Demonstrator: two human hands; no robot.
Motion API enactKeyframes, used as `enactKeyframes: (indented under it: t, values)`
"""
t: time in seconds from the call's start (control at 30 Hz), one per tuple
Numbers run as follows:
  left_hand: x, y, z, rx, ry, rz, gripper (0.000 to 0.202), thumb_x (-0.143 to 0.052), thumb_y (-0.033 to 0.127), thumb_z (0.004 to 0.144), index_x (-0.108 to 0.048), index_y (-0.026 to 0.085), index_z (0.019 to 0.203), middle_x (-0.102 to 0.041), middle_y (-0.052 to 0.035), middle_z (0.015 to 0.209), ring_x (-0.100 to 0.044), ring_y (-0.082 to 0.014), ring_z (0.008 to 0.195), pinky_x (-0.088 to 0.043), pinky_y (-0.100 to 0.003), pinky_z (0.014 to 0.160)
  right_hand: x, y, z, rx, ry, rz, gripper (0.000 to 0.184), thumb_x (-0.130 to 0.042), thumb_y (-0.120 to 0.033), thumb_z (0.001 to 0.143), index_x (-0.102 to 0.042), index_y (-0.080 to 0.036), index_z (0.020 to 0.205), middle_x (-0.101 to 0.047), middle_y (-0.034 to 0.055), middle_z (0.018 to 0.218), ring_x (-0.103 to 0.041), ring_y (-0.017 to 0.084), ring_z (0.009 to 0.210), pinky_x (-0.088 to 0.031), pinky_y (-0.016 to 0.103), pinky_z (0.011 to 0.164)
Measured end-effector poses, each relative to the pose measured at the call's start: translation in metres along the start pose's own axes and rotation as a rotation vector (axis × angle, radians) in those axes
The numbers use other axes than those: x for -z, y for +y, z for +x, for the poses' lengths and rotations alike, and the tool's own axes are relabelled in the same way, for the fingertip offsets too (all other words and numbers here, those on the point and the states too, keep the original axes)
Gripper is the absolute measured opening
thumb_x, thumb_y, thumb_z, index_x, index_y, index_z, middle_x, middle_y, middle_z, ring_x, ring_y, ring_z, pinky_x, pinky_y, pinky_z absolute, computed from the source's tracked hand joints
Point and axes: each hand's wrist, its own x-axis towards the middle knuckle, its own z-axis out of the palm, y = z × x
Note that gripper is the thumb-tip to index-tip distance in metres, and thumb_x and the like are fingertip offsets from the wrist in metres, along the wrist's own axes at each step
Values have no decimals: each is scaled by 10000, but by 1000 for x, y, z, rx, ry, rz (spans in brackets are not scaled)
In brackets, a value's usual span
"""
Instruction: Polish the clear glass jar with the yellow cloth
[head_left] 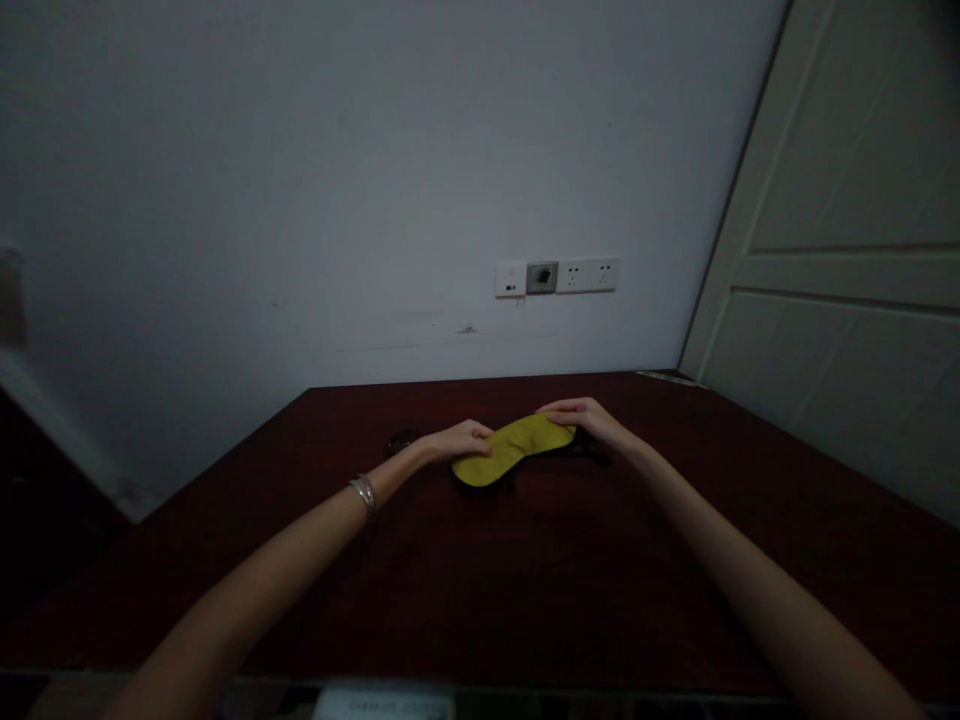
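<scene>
A yellow sleep mask [511, 450] with a dark edge lies on the dark red table [480, 580], toward its far side. My left hand [459, 440] pinches the mask's left end, fingers curled. My right hand [585, 418] grips the right end, fingers bent over it. A dark strap [592, 455] shows beside the mask under my right hand. A silver bracelet [363, 491] is on my left wrist.
A small dark ring-shaped item [403, 441] lies on the table left of my left hand. The white wall behind carries a row of sockets [559, 276]. A pale door [847, 260] stands at the right. Something white [382, 703] sits at the near table edge.
</scene>
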Motion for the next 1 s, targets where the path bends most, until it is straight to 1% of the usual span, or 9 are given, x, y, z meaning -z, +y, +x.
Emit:
enactKeyframes:
  t: [0.13,0.3,0.4,0.5,0.57,0.73,0.87,0.93,1.0]
  values:
    - [11,-7,-13,64,-33,1,312,-700,192,610,-699,130,915,-717,-40,843,-641,-146,728,-486,-256,714,4,5,1,-41,23,69,337,-625,-334,744,-694,-155,1021,-719,112,1023,-685,229,884,-537,375,825]
    - [19,-18,-27,88,7,18,338,-736,161,579,-679,138,910,-706,-25,852,-630,-139,737,-479,-240,694,9,11,2,-83,-27,74,350,-649,-315,759,-674,-181,1081,-713,103,1048,-684,211,876,-543,366,820]
    - [26,-19,-39,87,68,6,265,-663,173,638,-653,152,902,-687,-5,806,-621,-117,693,-483,-224,648,12,11,-2,-101,-118,44,404,-694,-322,732,-667,-178,1108,-708,105,1068,-679,208,889,-540,356,827]
    - [35,-15,-54,97,92,4,185,-608,233,707,-651,141,862,-690,-34,844,-645,-128,744,-515,-246,696,11,11,-7,-110,-250,0,442,-705,-349,716,-666,-169,1117,-706,96,1079,-676,207,902,-536,362,840]
    - [40,-12,-65,112,99,21,230,-586,276,744,-649,130,910,-693,-68,916,-664,-149,780,-535,-276,721,8,11,-10,-103,-337,-40,452,-701,-364,710,-668,-169,1115,-705,86,1084,-675,203,908,-532,361,844]
    - [47,-10,-86,157,112,157,366,-534,375,815,-612,109,1054,-696,-110,886,-678,-169,631,-552,-305,607,-3,7,-11,-34,-459,-204,472,-710,-372,680,-674,-165,1103,-722,72,1014,-678,189,835,-549,312,740]
    - [53,-7,-104,110,135,361,299,-644,366,737,-645,133,923,-696,-67,837,-668,-191,708,-548,-310,650,-18,2,-8,107,-402,-416,341,-681,-335,709,-691,-149,994,-725,49,869,-666,190,743,-531,286,633]
    - [57,-3,-119,46,198,491,230,-673,316,712,-647,156,875,-685,-50,837,-647,-197,781,-528,-327,746,-32,0,-7,220,-309,-531,255,-598,-282,780,-668,-142,981,-709,58,885,-656,196,779,-519,301,683]
    - [62,0,-138,-18,251,608,196,-632,276,753,-646,186,927,-675,-69,945,-617,-215,918,-475,-364,880,-52,-2,-8,345,-235,-647,253,-497,-200,831,-629,-145,1040,-689,73,952,-644,204,852,-497,327,772]
